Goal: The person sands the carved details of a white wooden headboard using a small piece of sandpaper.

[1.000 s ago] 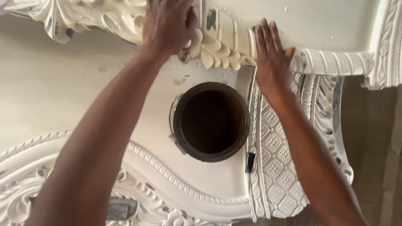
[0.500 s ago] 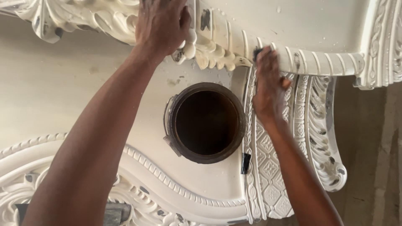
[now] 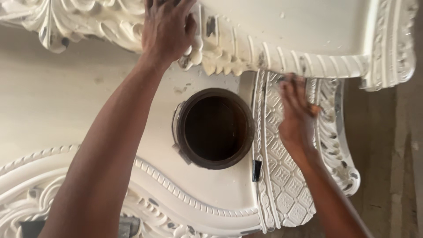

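My left hand [image 3: 167, 28] presses down flat on the carved white moulding [image 3: 229, 55] at the top, fingers spread over its leaf scrolls. My right hand [image 3: 297, 112] is blurred, its fingers against the fluted edge of that moulding where it meets a lattice-patterned white carved panel [image 3: 282, 194]. Whether the right hand holds anything, I cannot make out. Between my forearms sits a dark round bucket [image 3: 214, 128], seen from above, its inside dark.
A flat white board [image 3: 57, 105] lies under the bucket. A curved beaded white moulding [image 3: 176, 189] runs along the bottom left. A small dark object [image 3: 257, 170] lies beside the lattice panel. Bare brownish floor [image 3: 396, 145] shows at the right.
My right hand has slid rightward along the fluted edge and curled from flat to bent fingers. My left hand has stayed on the leaf carving. The view has shifted slightly.
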